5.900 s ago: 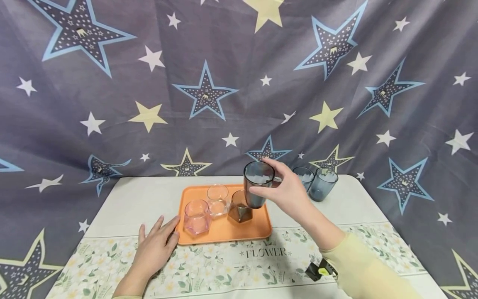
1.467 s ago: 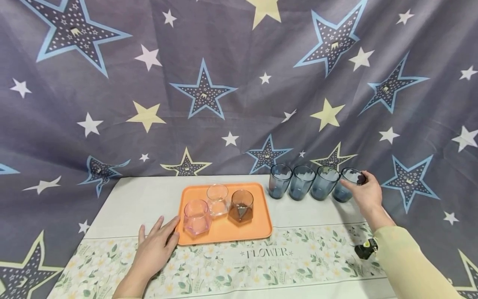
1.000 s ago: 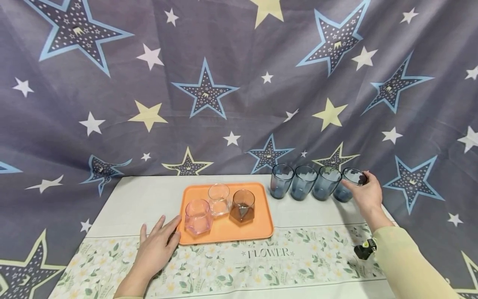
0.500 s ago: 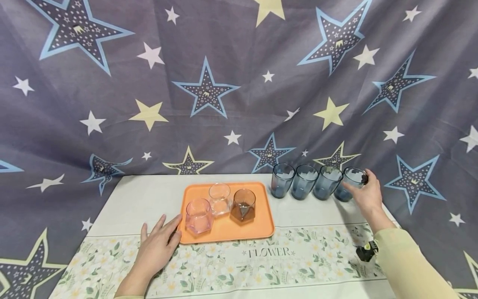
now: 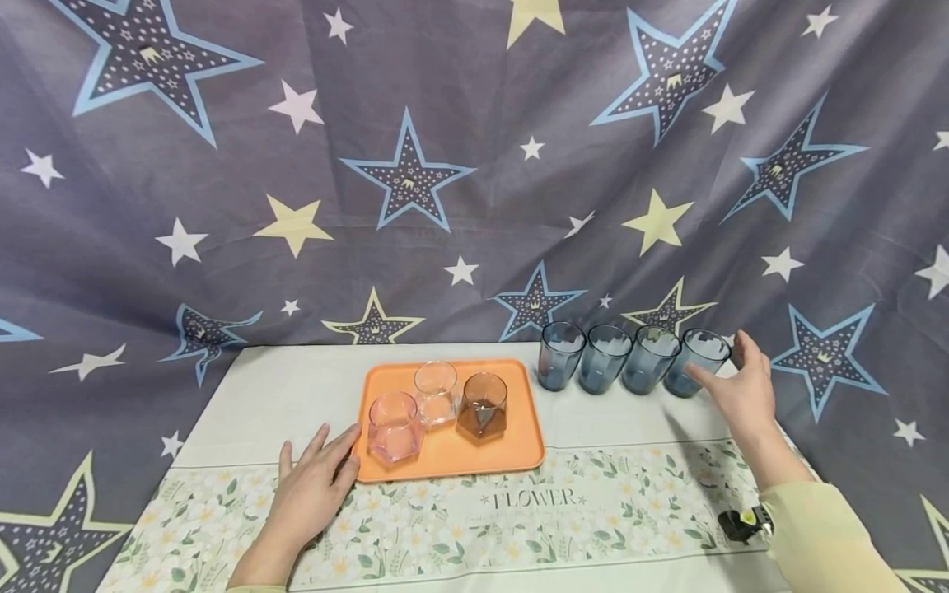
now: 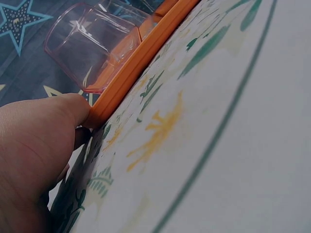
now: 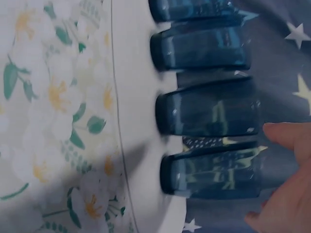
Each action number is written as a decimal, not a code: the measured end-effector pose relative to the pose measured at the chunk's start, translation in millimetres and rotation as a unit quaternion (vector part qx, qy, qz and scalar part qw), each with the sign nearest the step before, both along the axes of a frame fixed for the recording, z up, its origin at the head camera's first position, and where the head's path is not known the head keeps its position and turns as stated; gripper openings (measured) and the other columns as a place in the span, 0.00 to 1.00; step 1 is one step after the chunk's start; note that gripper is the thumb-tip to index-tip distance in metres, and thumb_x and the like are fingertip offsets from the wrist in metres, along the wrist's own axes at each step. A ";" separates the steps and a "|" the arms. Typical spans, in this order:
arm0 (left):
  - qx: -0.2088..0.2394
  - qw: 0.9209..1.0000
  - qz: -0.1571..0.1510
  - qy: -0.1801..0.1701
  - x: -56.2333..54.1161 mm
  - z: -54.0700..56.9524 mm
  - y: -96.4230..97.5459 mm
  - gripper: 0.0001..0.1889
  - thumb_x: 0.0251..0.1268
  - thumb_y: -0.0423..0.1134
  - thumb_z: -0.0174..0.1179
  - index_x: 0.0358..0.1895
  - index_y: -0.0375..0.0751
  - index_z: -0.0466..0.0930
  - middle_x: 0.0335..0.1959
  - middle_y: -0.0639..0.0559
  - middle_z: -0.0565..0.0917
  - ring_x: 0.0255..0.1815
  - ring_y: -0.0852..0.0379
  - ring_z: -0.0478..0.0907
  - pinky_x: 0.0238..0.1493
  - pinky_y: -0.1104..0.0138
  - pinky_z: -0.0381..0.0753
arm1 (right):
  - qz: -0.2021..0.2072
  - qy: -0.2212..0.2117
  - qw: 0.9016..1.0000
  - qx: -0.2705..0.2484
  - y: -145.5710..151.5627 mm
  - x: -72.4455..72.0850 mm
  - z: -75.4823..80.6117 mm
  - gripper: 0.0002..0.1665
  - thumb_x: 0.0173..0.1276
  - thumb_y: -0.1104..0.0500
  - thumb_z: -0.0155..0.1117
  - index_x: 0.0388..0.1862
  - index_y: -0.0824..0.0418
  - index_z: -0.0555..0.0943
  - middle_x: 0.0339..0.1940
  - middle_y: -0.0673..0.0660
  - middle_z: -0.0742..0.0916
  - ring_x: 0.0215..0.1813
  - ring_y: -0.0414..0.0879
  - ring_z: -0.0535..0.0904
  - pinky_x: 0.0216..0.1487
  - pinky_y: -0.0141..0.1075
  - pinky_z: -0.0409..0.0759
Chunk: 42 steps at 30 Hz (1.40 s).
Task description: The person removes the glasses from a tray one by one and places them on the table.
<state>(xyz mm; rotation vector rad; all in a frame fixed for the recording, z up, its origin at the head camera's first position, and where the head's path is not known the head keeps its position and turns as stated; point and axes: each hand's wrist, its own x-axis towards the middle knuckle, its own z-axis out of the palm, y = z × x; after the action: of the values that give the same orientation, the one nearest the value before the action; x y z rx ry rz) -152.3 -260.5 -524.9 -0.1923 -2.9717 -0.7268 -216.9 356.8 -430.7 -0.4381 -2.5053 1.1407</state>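
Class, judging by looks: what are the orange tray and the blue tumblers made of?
Orange tray: probably plastic, with a smooth, satin finish; the colour is uniform and the corners rounded.
Blue tumblers: likely glossy tinted glass, perhaps plastic; the starry backdrop shows through and highlights glint.

Creased purple-grey star-print fabric (image 5: 460,74) fills the background, hanging right behind a white-covered table (image 5: 274,387) with a flower-patterned band (image 5: 630,515)!

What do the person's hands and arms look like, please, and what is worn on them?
The left hand and right hand are both bare. The right sleeve is pale yellow; by its end sits a small black device with a yellow-green spot. Of the left sleeve, only a pale edge shows.
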 end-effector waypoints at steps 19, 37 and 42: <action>-0.003 1.000 -0.002 0.008 1.0 -0.1 -0.9 0.28 0.89 0.47 0.57 0.84 0.45 0.72 0.81 0.46 0.76 0.87 0.30 0.57 0.80 0.24 0.28 | 0.074 0.118 0.990 -0.028 -66.7 22.2 22.6 0.61 0.72 0.63 0.80 0.93 0.61 0.52 0.87 0.68 0.65 0.87 0.65 0.59 0.89 0.53 0.56; 0.000 1.000 -0.003 0.009 0.1 0.1 -1.8 0.29 0.89 0.48 0.57 0.84 0.45 0.72 0.81 0.46 0.76 0.87 0.30 0.57 0.80 0.24 0.27 | 0.167 0.132 0.974 -0.076 -147.3 25.2 21.8 0.59 0.70 0.62 0.83 0.91 0.61 0.59 0.86 0.64 0.68 0.87 0.58 0.62 0.88 0.47 0.59; 0.001 1.000 0.000 0.001 0.6 1.6 -1.0 0.29 0.89 0.48 0.57 0.84 0.45 0.72 0.81 0.46 0.75 0.88 0.30 0.56 0.80 0.24 0.27 | 0.197 0.130 0.965 -0.116 -168.1 23.8 18.8 0.59 0.70 0.62 0.84 0.91 0.61 0.59 0.85 0.63 0.69 0.87 0.55 0.62 0.88 0.45 0.58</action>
<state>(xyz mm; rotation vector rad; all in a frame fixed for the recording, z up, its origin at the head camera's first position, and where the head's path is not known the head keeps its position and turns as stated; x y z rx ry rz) -151.7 -261.5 -523.4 -0.1931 -2.9700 -0.7287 -193.1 188.7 -411.9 0.1614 -2.2917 1.5370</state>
